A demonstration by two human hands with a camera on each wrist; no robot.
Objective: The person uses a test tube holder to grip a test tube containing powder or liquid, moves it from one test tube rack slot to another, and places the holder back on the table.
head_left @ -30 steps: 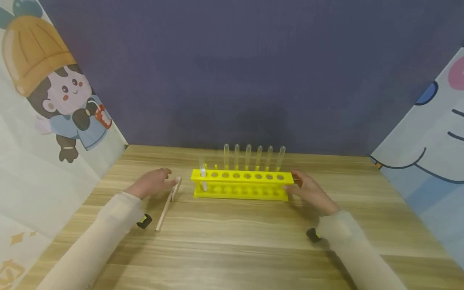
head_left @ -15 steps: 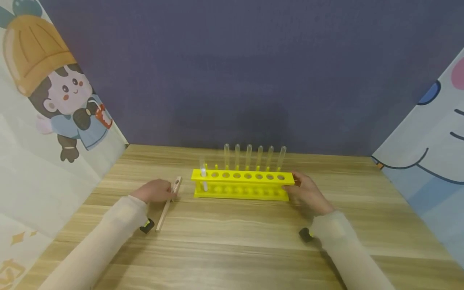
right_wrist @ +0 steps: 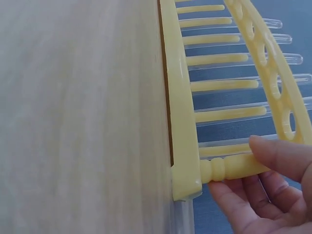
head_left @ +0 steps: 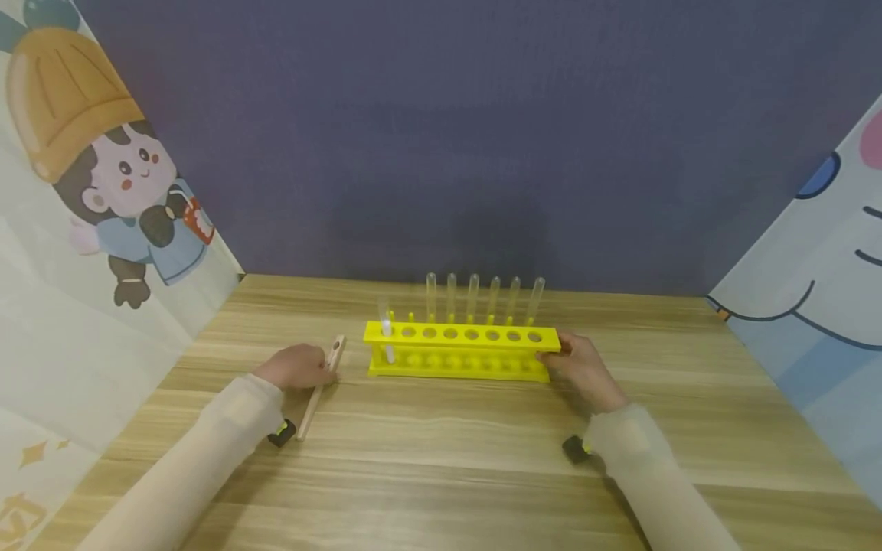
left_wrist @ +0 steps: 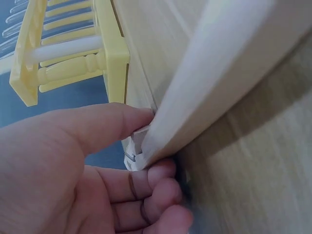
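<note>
A yellow test tube rack (head_left: pixel 460 337) stands upright in mid-table in the head view. My right hand (head_left: pixel 583 369) grips its right end; in the right wrist view, thumb and fingers close round the rack's end post (right_wrist: pixel 239 166). Left of the rack lies a wooden test tube holder (head_left: pixel 311 412), slanting toward me. My left hand (head_left: pixel 298 366) pinches it near its far half. The left wrist view shows the thumb and curled fingers at the holder (left_wrist: pixel 200 83), beside its small metal spring (left_wrist: pixel 129 157). One test tube with white contents (head_left: pixel 387 329) sits in the leftmost hole.
Several clear test tubes (head_left: pixel 473 295) stand upside down on the pegs along the rack's back. A dark blue panel (head_left: pixel 441 138) rises behind the wooden table (head_left: pixel 427 459). Printed cloths (head_left: pixel 62 252) hang at both sides.
My left hand has come down and slightly right, and its fingers have closed on the wooden holder. The right hand stays at the rack's end while its wrist has shifted slightly left.
</note>
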